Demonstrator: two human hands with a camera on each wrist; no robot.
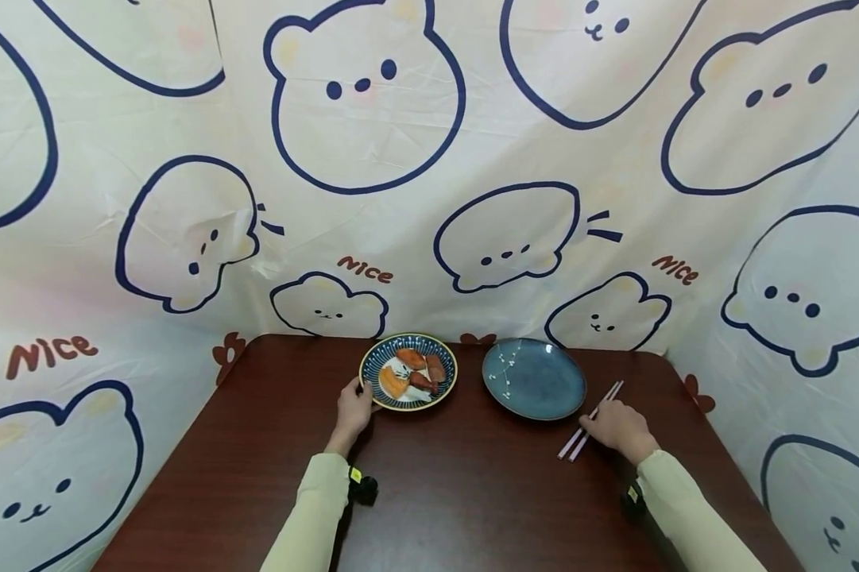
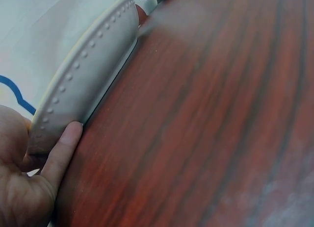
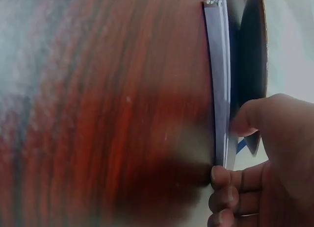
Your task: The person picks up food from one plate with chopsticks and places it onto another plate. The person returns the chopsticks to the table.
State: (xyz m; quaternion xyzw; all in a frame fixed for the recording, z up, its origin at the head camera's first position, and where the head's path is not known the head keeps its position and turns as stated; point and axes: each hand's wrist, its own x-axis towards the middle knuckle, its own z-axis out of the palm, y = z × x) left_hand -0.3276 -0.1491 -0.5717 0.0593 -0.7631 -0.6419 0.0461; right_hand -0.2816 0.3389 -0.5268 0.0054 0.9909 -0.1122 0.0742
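At the far side of the table stands a patterned blue-and-white plate (image 1: 439, 397) with a yellow rim, holding several pieces of food (image 1: 411, 359). My left hand (image 1: 354, 407) grips its left edge. In the left wrist view, a finger of that hand presses low on the plate's pale outer wall (image 2: 93, 70). Farther right, a pair of pale chopsticks (image 1: 570, 445) lies slanted on the table, with my right hand (image 1: 618, 429) over their middle. Its thumb and index finger pinch the chopsticks (image 3: 220, 80) from both sides in the right wrist view.
A blue plate (image 1: 532, 385) with a white blossom pattern stands between the food plate and the chopsticks, close to my right hand. The brown wooden table (image 1: 472, 492) ends at a cloth wall (image 1: 415, 230) printed with bear faces.
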